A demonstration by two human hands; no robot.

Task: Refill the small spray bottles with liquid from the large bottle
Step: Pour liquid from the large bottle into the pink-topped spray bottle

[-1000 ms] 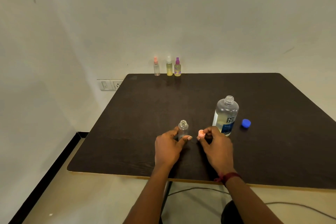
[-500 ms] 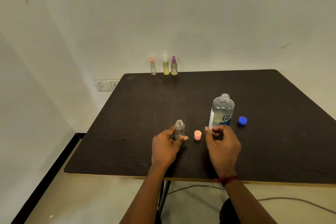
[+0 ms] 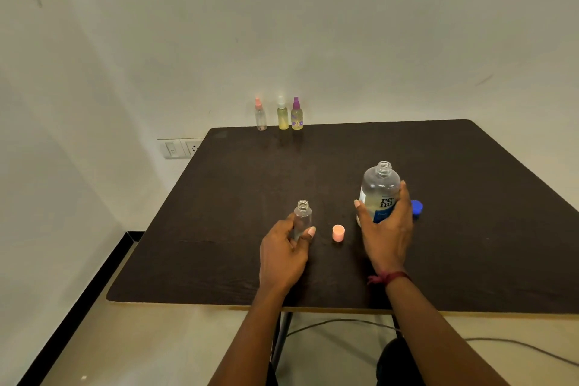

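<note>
The dark counter (image 3: 219, 197) carries everything. The large bottle (image 3: 380, 186) stands upright and uncapped, with the right grip (image 3: 387, 235) curled round its lower half. The left grip (image 3: 282, 254) holds the open small bottle (image 3: 302, 215) upright near the front. Three capped spray bottles (image 3: 282, 114) line the far edge. A pink cap (image 3: 338, 233) sits between the hands, and a blue cap (image 3: 418, 207) lies just beyond the right one.

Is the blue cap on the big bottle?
No, the big bottle's neck is open, and the blue cap lies on the table beside it.
</note>
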